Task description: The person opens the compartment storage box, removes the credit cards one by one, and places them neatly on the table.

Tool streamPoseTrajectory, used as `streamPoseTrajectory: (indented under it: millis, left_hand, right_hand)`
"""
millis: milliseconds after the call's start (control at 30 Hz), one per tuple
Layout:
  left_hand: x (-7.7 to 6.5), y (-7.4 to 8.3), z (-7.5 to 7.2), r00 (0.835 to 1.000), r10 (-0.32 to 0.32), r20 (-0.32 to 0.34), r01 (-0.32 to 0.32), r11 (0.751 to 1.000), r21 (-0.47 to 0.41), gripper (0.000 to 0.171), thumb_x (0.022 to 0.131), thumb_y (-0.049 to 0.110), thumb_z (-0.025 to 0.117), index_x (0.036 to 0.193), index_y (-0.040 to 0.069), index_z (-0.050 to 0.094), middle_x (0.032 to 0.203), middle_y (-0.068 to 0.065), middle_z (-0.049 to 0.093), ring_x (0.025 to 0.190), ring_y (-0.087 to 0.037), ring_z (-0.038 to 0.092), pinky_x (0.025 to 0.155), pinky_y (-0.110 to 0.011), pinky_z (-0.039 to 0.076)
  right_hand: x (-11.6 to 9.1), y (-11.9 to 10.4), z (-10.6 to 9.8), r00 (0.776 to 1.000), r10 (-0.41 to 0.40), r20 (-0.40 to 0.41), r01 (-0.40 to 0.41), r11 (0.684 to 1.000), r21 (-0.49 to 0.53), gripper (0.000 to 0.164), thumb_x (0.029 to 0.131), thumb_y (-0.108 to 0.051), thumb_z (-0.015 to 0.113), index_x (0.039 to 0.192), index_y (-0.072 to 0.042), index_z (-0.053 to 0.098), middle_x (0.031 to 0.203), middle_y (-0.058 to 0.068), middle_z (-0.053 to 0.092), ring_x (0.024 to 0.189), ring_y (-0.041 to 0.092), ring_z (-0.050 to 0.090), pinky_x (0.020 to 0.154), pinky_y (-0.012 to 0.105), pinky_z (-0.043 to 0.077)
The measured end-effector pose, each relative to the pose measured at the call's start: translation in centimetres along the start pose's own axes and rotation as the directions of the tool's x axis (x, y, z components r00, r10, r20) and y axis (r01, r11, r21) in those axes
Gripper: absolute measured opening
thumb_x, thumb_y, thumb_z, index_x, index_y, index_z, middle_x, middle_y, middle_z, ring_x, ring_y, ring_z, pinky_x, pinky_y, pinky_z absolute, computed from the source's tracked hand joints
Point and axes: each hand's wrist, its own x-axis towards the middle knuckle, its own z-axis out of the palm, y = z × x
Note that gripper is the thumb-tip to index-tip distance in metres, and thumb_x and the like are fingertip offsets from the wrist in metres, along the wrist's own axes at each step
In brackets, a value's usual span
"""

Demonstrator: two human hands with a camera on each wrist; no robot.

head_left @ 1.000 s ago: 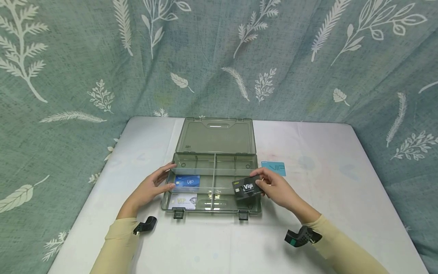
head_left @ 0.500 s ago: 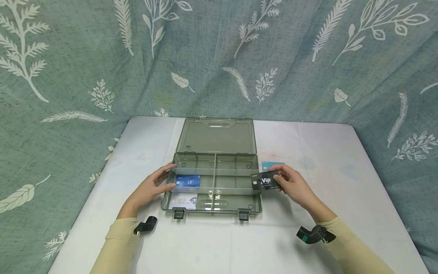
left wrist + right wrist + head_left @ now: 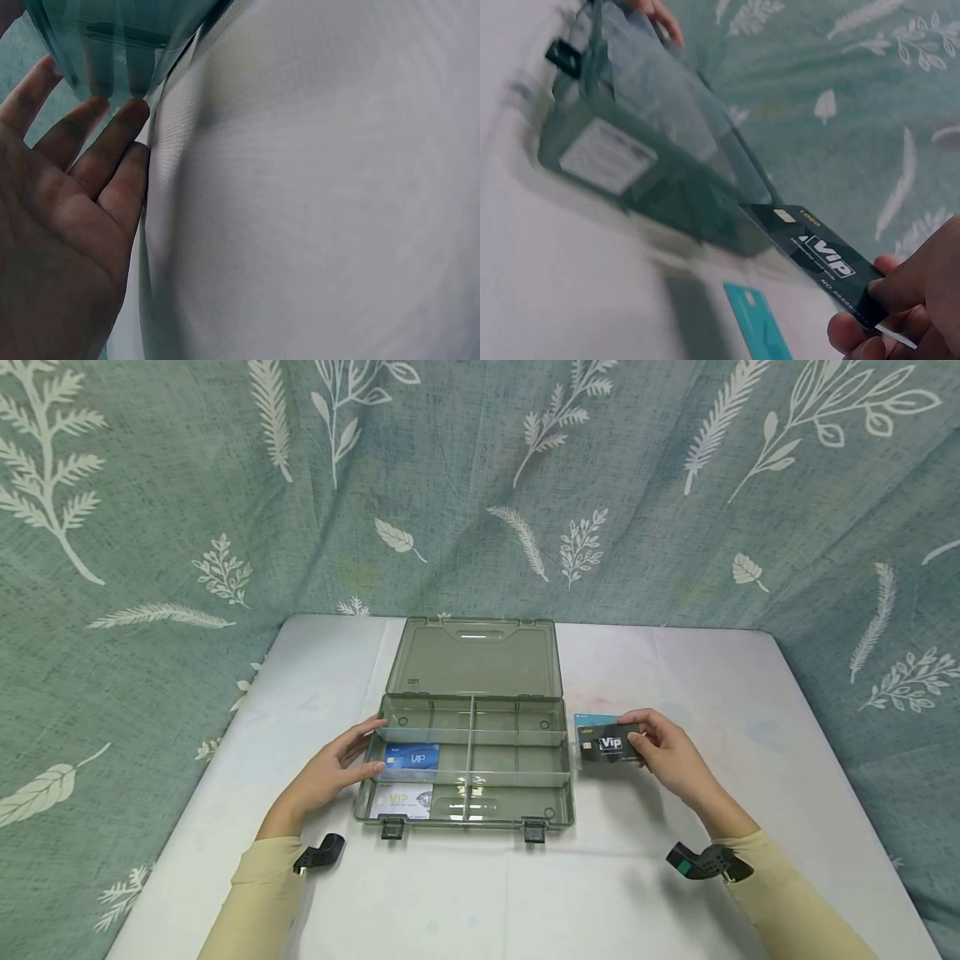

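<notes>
My right hand [image 3: 667, 756] pinches a black VIP card [image 3: 609, 743] by its right end, just right of the box. In the right wrist view the black card tilts above the table, and a pale edge shows under my fingers. Partly hidden behind it in the head view, a teal card [image 3: 757, 322] lies on the table. My left hand [image 3: 330, 777] rests its fingertips against the left side of the grey-green clear plastic box [image 3: 465, 825]. In the left wrist view those fingers [image 3: 112, 142] are mostly straight. The box holds a blue VIP card [image 3: 412, 756] and a white VIP card [image 3: 402, 801] in separate left compartments.
The box's lid [image 3: 476, 660] is folded back, away from me. Two latches [image 3: 534, 832] stick out along its front edge. White cloth covers the table [image 3: 480, 902], and a leaf-patterned curtain [image 3: 465, 527] hangs behind and at both sides.
My right hand has carried the black card rightward from over the box's right compartments to beside the box, over the teal card. My left hand and the box have stayed put.
</notes>
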Motion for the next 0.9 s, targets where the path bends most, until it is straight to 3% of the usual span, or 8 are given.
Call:
streamPoseTrajectory:
  millis: [467, 900]
  left_hand:
    - [0.0, -0.1, 0.0, 1.000, -0.001, 0.006, 0.001, 1.000, -0.015, 0.070, 0.096, 0.025, 0.073, 0.157, 0.026, 0.039, 0.169, -0.006, 0.018, 0.152, -0.038, 0.024, 0.124, -0.050, 0.023]
    - [0.0, 0.1, 0.0, 1.000, -0.008, 0.006, 0.008, 1.000, -0.018, 0.070, 0.096, 0.025, 0.073, 0.157, 0.025, 0.039, 0.169, -0.006, 0.018, 0.152, -0.038, 0.025, 0.124, -0.049, 0.023]
  right_hand:
    - [1.5, 3.3, -2.7, 0.995, 0.060, -0.080, -0.066, 0.995, -0.076, 0.030, 0.107, -0.004, 0.046, 0.136, -0.001, 0.054, 0.109, 0.021, 0.058, 0.081, 0.021, 0.055, 0.060, 0.029, 0.055]
    - [2.6, 5.6, -3.9, 0.986, 0.118, -0.117, -0.133, 0.983, -0.127, 0.033, 0.108, -0.007, 0.043, 0.139, -0.001, 0.052, 0.112, 0.020, 0.056, 0.091, 0.025, 0.054, 0.064, 0.023, 0.055]
